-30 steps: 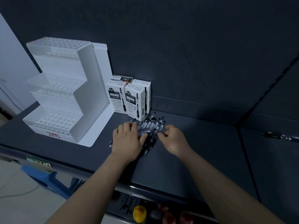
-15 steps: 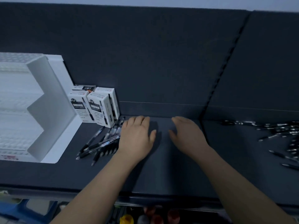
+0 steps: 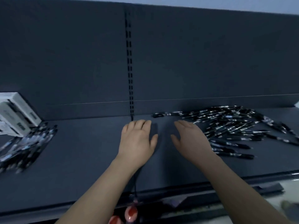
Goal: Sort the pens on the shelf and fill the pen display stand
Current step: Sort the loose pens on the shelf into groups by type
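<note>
A big loose pile of black pens (image 3: 233,128) lies scattered on the dark shelf (image 3: 90,152) at the right. A smaller sorted bunch of black pens (image 3: 25,146) lies at the far left, blurred. My left hand (image 3: 137,139) and my right hand (image 3: 189,139) hover flat, fingers straight, over the shelf's middle, holding nothing. My right hand is just left of the big pile, its edge close to the nearest pens. The pen display stand is out of view.
White pen boxes (image 3: 16,113) stand at the far left behind the small bunch. The shelf's back panel has a slotted upright (image 3: 130,78) above my left hand. Red objects (image 3: 131,214) show on a lower level below the front edge.
The view has swung right: the stand has left the frame and the big pile has come in. Both hands have let go of the small bunch and moved right, staying open.
</note>
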`<state>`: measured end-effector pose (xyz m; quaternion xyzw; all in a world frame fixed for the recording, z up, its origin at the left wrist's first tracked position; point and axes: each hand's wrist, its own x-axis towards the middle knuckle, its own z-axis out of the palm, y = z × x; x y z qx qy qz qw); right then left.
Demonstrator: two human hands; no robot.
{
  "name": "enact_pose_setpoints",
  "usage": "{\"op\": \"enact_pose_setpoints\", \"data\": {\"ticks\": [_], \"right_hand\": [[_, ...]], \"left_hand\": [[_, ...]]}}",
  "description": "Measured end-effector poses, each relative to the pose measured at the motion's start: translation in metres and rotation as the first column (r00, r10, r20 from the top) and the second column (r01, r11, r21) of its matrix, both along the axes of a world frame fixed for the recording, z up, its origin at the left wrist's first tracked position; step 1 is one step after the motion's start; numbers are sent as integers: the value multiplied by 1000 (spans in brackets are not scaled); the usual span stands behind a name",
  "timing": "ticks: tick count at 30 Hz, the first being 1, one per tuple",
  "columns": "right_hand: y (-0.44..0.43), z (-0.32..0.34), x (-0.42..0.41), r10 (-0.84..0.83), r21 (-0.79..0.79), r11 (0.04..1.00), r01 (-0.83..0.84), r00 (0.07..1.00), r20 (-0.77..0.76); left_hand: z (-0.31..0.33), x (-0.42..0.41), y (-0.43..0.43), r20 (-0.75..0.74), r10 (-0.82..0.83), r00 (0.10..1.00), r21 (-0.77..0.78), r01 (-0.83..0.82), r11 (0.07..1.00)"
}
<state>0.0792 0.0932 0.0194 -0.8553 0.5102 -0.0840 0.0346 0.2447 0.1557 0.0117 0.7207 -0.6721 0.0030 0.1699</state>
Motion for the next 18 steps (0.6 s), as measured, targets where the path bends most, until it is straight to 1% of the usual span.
{"op": "enact_pose_setpoints", "data": {"ticks": [4, 9, 15, 18], "right_hand": [[-16, -8, -73, -50, 23, 998, 50, 999, -20], [-27, -13, -148, -158, 80, 984, 161, 986, -47], [-31, -22, -210, -303, 160, 939, 306, 952, -40], [-28, -27, -228, -322, 196, 926, 322, 946, -31]], "left_hand": [[-10, -61, -22, -18, -51, 999, 32, 52, 998], [-23, -113, -40, 6, -141, 990, 85, 140, 986], [-39, -149, -71, 7, -271, 963, 167, 266, 949], [-46, -164, -87, 16, -329, 944, 229, 317, 920]]}}
